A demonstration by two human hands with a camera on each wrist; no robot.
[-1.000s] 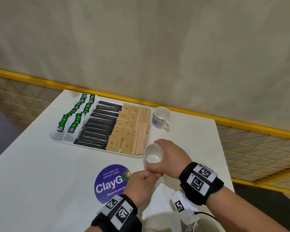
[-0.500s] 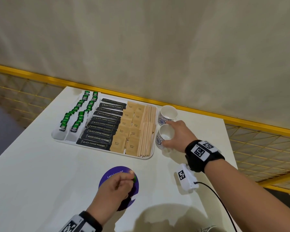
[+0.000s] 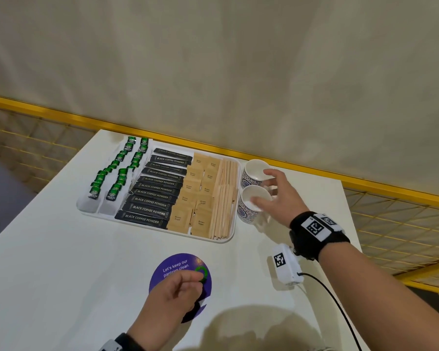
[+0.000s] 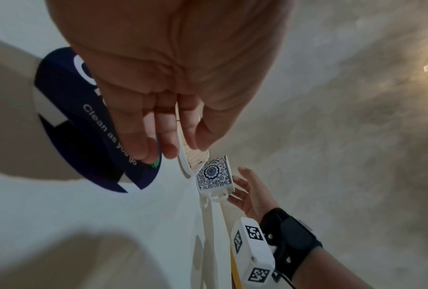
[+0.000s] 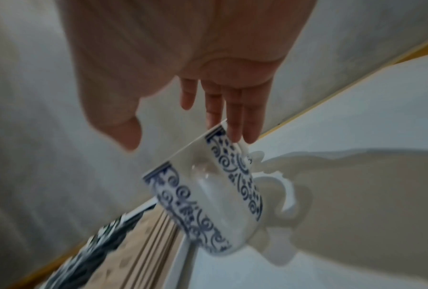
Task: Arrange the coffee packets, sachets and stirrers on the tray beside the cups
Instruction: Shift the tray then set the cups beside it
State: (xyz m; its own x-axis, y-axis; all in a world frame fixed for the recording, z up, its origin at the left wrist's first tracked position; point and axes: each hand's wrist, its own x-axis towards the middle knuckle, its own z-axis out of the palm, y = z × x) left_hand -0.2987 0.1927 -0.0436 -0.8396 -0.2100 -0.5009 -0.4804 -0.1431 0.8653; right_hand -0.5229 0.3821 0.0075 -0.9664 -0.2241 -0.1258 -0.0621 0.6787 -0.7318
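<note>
A white tray (image 3: 205,238) holds rows of green tea sachets (image 3: 112,178), black coffee packets (image 3: 157,191), brown sugar sachets (image 3: 198,196) and wooden stirrers (image 3: 224,196). Two blue-patterned cups stand against its right edge, the far cup (image 3: 251,173) and the near cup (image 3: 247,211). My right hand (image 3: 261,187) hovers over the near cup (image 5: 207,195) with fingers spread and straight, gripping nothing. My left hand (image 3: 198,277) hangs above the purple sticker, fingers loosely curled and holding nothing, as the left wrist view (image 4: 168,148) confirms.
A round purple sticker (image 3: 173,269) lies on the white table in front of the tray. A white tagged box (image 3: 287,266) with a black cable hangs under my right wrist. A yellow rail (image 3: 365,186) and mesh run behind the table, below a plain wall.
My right hand carried the cup from the front of the table to the tray's right edge, set it beside the far cup and let go. My left hand drew back over the sticker.
</note>
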